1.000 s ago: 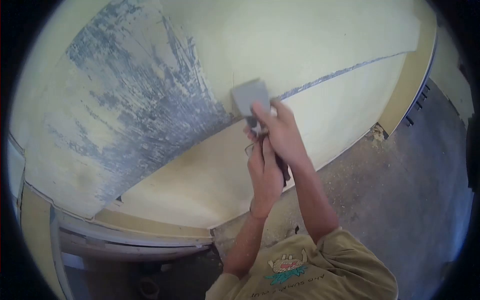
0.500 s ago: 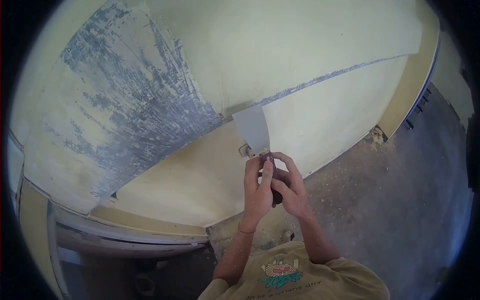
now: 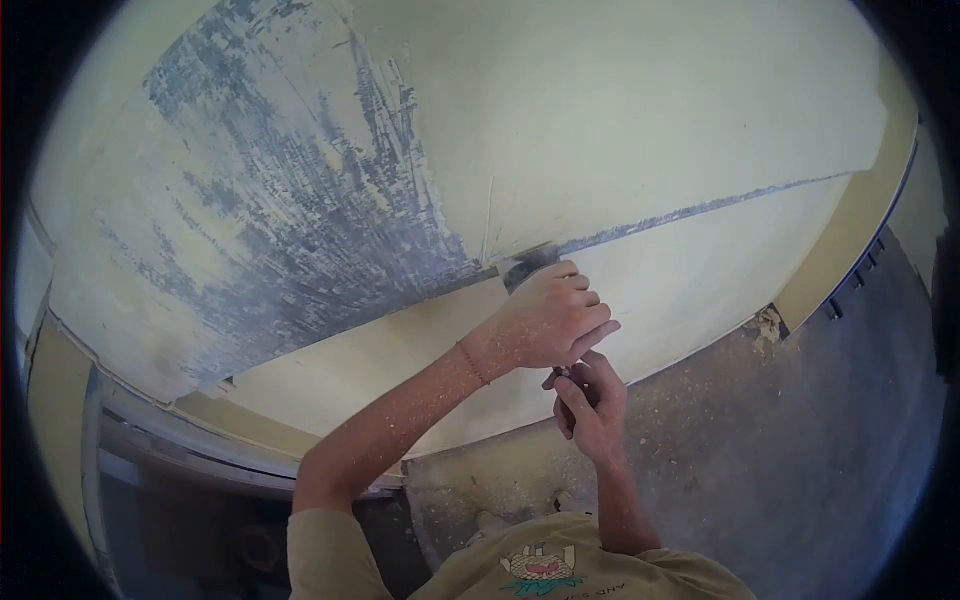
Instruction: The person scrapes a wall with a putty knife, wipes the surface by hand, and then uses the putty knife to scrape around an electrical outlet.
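Observation:
A wide scraper lies with its grey metal blade (image 3: 524, 266) against the wall, at the lower border of the yellowish coating. My left hand (image 3: 556, 318), a thin bracelet at its wrist and pale flakes on its skin, is closed over the upper part of the scraper, and its back hides the neck. Below it, my right hand (image 3: 594, 405) is wrapped round the lower end of the dark handle (image 3: 563, 376). The coated wall (image 3: 640, 110) rises above the blade. To the left spreads a scraped grey patch (image 3: 300, 220) with streaks of coating left on it.
Under the border runs a smooth pale lower wall band (image 3: 700, 270). Flakes lie scattered over the grey floor (image 3: 740, 430). A broken spot (image 3: 769, 325) shows at the wall's right foot. A ledge or frame (image 3: 200, 450) runs along the lower left.
My left hand has shifted from the handle up toward the blade and now covers the scraper's neck. My right hand has moved slightly lower. The view has shifted a little.

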Demonstrator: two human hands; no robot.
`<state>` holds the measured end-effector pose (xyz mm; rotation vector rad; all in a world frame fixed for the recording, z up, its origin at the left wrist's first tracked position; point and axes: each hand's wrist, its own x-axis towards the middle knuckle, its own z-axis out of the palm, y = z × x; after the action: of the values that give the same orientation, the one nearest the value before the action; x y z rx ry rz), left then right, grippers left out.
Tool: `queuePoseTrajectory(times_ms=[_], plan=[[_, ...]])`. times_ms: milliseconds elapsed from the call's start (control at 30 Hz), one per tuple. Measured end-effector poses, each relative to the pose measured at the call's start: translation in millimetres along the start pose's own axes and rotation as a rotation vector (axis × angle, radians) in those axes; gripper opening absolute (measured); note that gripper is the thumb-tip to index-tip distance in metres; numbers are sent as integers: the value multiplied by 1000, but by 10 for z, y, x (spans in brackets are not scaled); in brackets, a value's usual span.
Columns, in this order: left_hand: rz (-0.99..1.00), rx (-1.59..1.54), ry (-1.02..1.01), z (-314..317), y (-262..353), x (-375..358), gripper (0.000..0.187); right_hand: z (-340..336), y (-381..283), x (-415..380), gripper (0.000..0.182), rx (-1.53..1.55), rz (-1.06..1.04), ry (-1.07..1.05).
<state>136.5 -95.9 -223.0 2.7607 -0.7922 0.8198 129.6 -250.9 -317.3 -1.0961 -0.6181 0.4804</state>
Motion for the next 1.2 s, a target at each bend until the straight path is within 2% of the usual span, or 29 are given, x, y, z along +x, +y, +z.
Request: queuePoseTrajectory(times_ms=[33, 133, 300, 367, 567, 733, 867, 967, 1067, 1133, 1200], plan=[[-15, 65, -145, 18, -31, 17, 34, -29, -5, 11, 35, 29, 10, -16], [4, 94, -171, 32, -102, 41, 40, -70, -36, 19, 34, 113, -10, -38], [17, 73, -128, 73, -117, 20, 35, -119, -2, -31, 34, 219, 6, -91], [31, 86, -127, 97, -137, 3, 31, -65, 94, -22, 32, 150, 34, 44], [5, 123, -145, 27, -157, 82, 24, -114, 2, 51, 24, 143, 6, 125], [20, 137, -76, -184, -180, 159, 24, -5, -169, 149, 25, 73, -70, 98], [-19, 101, -99, -296, -152, 234, 23, -9, -375, 137, 24, 33, -100, 52], [-10, 126, -10, -228, -154, 282, 22, -95, -472, 187, 23, 79, 22, 45], [-68, 212, -63, -196, -89, 258, 22, -218, -352, 298, 24, 86, 13, -30], [-65, 159, 24, -144, -52, 263, 22, -246, -436, 198, 24, 71, 20, -31], [-69, 133, -7, -18, 76, 233, 20, -305, -413, 19, 24, 45, 40, -18]])
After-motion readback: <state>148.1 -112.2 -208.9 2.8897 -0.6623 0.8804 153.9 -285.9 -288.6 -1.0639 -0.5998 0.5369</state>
